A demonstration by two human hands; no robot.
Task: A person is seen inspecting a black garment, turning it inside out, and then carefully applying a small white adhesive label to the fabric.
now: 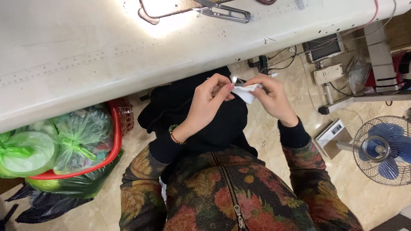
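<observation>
My left hand [208,102] and my right hand [270,96] meet over my lap, just below the edge of the white work table [85,64]. Together they pinch a small white piece of cloth [248,92] between the fingertips. A small shiny metal part shows at the top of the cloth, too small to tell what it is. Black fabric [192,115] lies across my lap under both hands. My left wrist wears a beaded bracelet [173,133].
Metal thread snips [222,12] lie on the table at the top. A red basket [114,137] with green plastic bags [47,143] stands on the floor at the left. A floor fan [385,149], cables and a control box [327,73] are at the right.
</observation>
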